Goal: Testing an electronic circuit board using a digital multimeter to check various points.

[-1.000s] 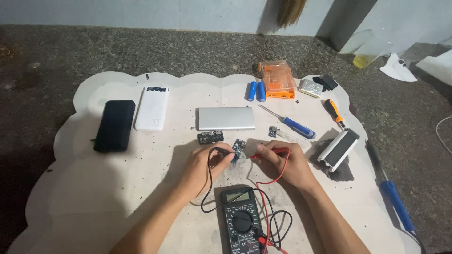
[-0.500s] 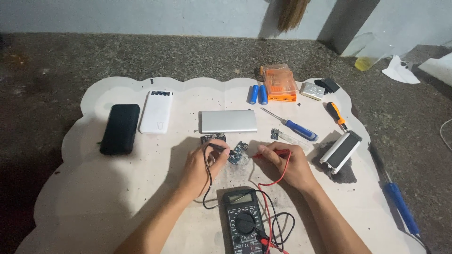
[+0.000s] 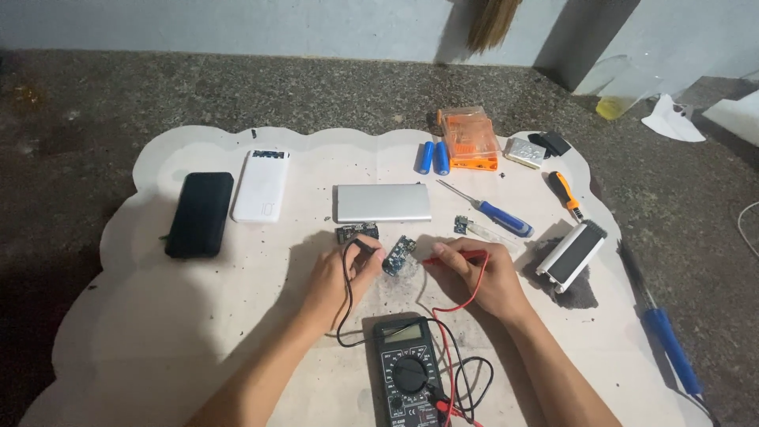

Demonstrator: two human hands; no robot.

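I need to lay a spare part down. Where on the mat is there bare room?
Bare mat lies below the black phone, left of the left hand. The far-right corner below the white case is free too. It is crowded around the small circuit board and multimeter.

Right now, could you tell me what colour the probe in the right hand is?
Red; the probe in the right hand shows best in the head view.

left hand (image 3: 338, 278) and right hand (image 3: 481, 274) close together, fingers pinched
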